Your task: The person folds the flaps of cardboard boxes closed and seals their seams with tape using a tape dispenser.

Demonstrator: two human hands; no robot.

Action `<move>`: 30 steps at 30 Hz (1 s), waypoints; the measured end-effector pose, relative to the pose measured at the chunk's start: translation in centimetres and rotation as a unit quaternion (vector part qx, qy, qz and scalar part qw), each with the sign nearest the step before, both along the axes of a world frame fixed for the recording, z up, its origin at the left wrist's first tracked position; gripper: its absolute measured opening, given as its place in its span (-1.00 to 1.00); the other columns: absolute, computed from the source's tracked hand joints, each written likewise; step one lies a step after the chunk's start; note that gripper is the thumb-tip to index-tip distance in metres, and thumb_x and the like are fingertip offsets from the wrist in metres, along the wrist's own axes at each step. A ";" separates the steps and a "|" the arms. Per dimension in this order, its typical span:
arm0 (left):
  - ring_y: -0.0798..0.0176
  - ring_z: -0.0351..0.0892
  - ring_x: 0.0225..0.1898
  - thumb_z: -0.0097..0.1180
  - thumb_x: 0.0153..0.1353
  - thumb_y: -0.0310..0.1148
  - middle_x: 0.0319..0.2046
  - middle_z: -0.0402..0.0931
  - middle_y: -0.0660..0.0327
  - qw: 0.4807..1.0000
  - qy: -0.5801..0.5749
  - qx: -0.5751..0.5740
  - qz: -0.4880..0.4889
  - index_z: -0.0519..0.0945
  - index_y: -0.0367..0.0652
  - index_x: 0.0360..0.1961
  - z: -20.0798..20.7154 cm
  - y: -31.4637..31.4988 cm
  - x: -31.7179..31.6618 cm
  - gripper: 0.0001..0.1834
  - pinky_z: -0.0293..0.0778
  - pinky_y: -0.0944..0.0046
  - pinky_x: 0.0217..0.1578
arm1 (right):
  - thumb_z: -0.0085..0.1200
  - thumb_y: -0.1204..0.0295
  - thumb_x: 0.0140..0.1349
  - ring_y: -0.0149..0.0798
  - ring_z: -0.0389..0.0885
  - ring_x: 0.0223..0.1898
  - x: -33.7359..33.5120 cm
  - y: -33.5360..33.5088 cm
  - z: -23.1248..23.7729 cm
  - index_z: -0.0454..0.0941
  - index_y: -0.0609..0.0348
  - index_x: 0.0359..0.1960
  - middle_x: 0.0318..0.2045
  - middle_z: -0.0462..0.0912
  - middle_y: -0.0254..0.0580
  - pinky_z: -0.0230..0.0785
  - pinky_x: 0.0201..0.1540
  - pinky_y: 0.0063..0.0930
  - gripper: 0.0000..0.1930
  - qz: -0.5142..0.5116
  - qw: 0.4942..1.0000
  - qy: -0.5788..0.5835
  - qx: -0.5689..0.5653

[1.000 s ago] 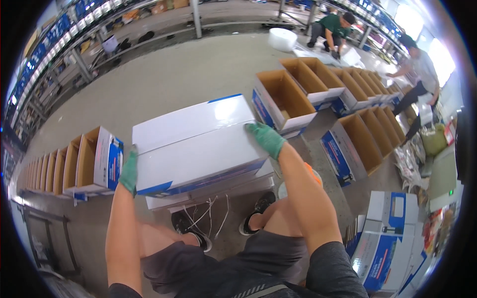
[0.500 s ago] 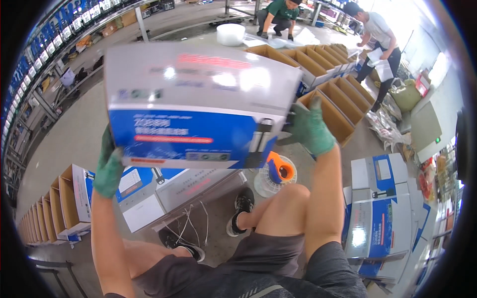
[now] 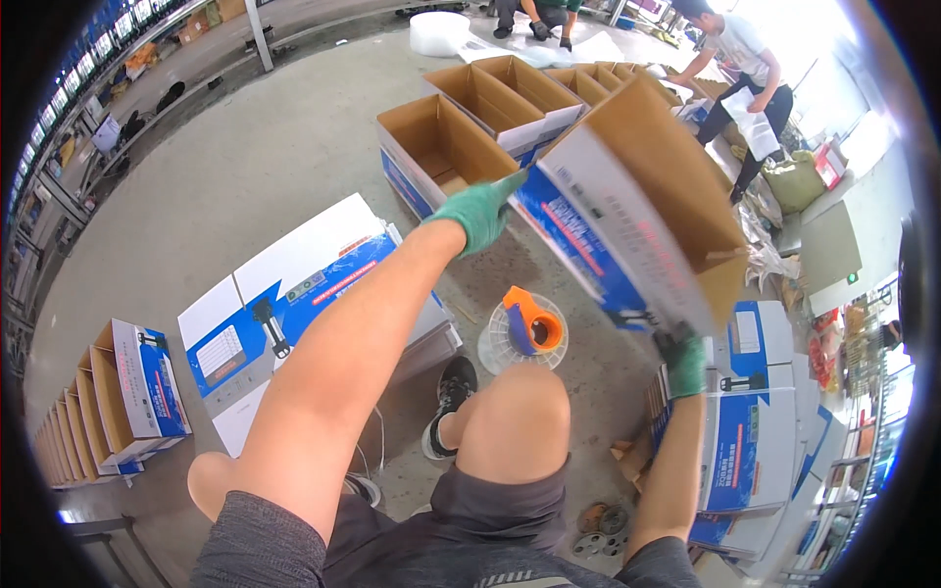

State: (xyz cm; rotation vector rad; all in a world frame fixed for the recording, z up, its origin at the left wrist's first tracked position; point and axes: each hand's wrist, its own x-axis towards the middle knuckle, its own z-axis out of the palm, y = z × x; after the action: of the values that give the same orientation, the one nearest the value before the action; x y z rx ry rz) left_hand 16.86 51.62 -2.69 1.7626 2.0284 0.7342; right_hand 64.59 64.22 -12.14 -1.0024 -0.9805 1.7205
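Since it looks light but stiff, the open carton [image 3: 627, 223] suits end grips: the left hand [image 3: 477, 216] pinches nine o'clock; the right hand [image 3: 684, 365], blurred, seemingly clasps five o'clock.

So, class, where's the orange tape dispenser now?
In the head view, the dispenser sits right of centre, atop a round whitish stand, beyond the person's right knee.
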 end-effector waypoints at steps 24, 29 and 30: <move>-0.42 -0.21 0.46 0.23 0.12 0.03 0.51 -0.15 0.04 0.894 0.072 -0.398 0.194 0.17 0.07 0.46 -14.6 -31.9 -9.5 -0.10 -0.06 -0.14 0.45 | 0.20 0.21 0.10 0.18 0.53 0.08 -21.6 6.7 -9.8 0.50 0.10 0.15 0.01 0.60 0.15 0.41 0.12 -0.10 -0.45 0.284 0.599 -0.702 0.261; -0.39 -0.28 0.48 0.24 0.11 0.00 0.50 -0.15 -0.06 0.888 0.041 -0.406 0.213 0.18 -0.02 0.45 -13.3 -31.3 -8.9 -0.09 -0.08 -0.13 0.45 | 0.21 0.23 0.13 0.07 0.56 0.11 -23.4 10.7 -8.5 0.56 -0.02 0.09 0.06 0.61 0.01 0.42 0.14 -0.15 -0.55 0.200 0.595 -0.741 0.239; -0.39 -0.28 0.48 0.24 0.11 0.00 0.50 -0.15 -0.06 0.888 0.051 -0.406 0.212 0.18 -0.02 0.45 -13.3 -31.1 -8.8 -0.09 -0.08 -0.13 0.45 | 0.21 0.23 0.13 0.07 0.56 0.12 -23.5 12.0 -8.2 0.56 -0.02 0.07 0.06 0.61 0.01 0.42 0.15 -0.15 -0.56 0.203 0.594 -0.744 0.228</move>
State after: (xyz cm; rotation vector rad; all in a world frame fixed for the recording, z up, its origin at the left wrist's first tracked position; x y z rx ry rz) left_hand 8.09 20.51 -15.97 0.9003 2.3209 -0.1435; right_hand 41.13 76.20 -20.36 -1.9042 -2.6686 0.3680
